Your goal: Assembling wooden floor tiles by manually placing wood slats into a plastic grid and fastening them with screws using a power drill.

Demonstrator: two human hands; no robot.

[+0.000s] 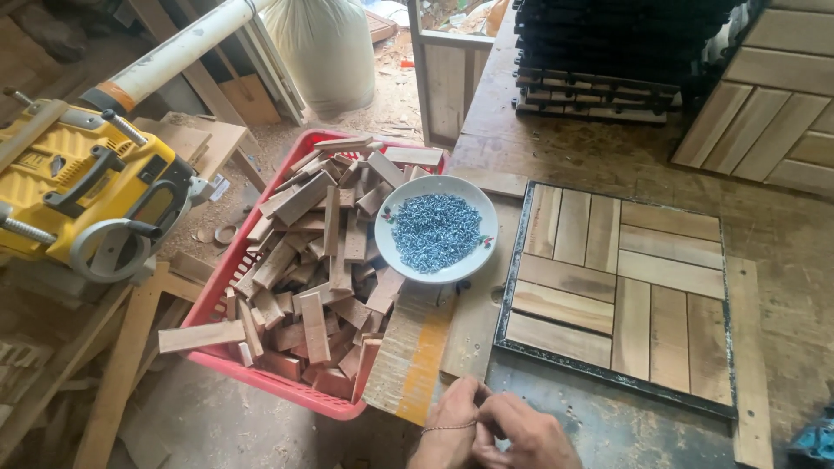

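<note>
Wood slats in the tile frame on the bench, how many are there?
12 slats in the black-edged tile frame, in four groups of three: upright at top left, flat at top right, flat at bottom left, upright at bottom right. None look hidden.

A worn wooden worktop (pixel 608 148) fills the right side, stained and dusty. At its far end stands a stack of black plastic grids (pixel 608 52), and beside it a pile of slatted wooden tiles (pixel 773 113). On the left, the sawdust-strewn floor (pixel 208 417) holds a yellow planer (pixel 87 191), loose planks and a white sack (pixel 326 48). Daylight is soft and even.
</note>
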